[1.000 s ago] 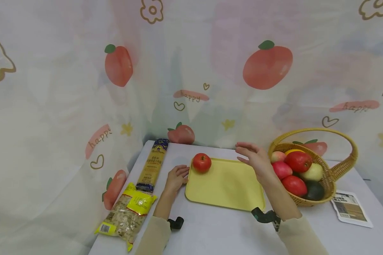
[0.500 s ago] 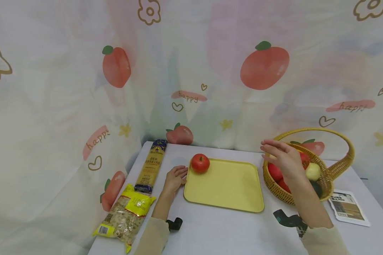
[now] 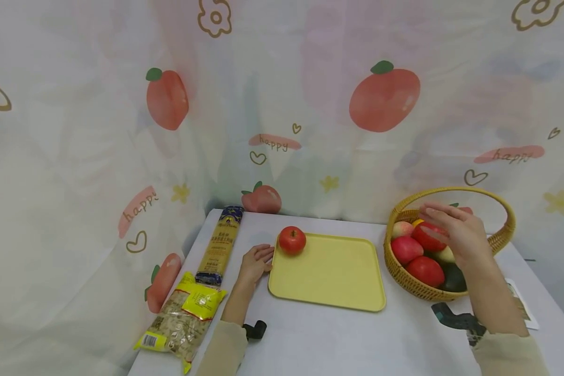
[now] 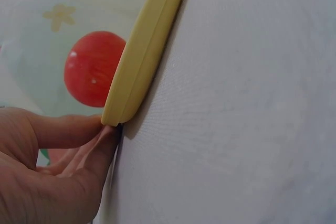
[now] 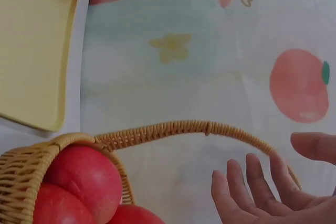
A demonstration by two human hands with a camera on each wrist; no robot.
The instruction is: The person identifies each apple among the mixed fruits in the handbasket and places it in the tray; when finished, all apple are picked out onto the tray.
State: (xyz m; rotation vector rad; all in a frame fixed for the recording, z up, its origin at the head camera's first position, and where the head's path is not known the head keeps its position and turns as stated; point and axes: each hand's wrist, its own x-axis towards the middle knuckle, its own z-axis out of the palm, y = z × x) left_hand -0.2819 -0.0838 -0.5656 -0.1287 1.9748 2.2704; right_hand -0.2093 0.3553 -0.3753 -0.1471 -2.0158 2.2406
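Observation:
In the head view my left hand [image 3: 255, 262] is at the left edge of a yellow tray [image 3: 329, 277]. The left wrist view shows its thumb and fingers pinching the tray's rim [image 4: 128, 85]. On the tray's back left corner sits a red tomato [image 3: 292, 241]. My right hand [image 3: 462, 232], fingers spread and holding nothing, is raised over a wicker basket [image 3: 401, 277] and hides part of its contents. Inside lie several fruits, among them a red one [image 3: 426, 271] in front and a dark green one [image 3: 453, 278]. The basket's handle [image 5: 178, 128] arches behind the right fingers.
Left of the tray lie a long pasta packet [image 3: 221, 245] and a yellow and clear bag [image 3: 185, 318]. A white flat package [image 3: 530, 319] is partly hidden behind my right forearm. A printed curtain [image 3: 310, 104] stands along the table's back and left.
My right hand has moved right, from above the tray's back right corner to over the basket. The left hand has stayed at the tray's edge, and the tomato keeps its place.

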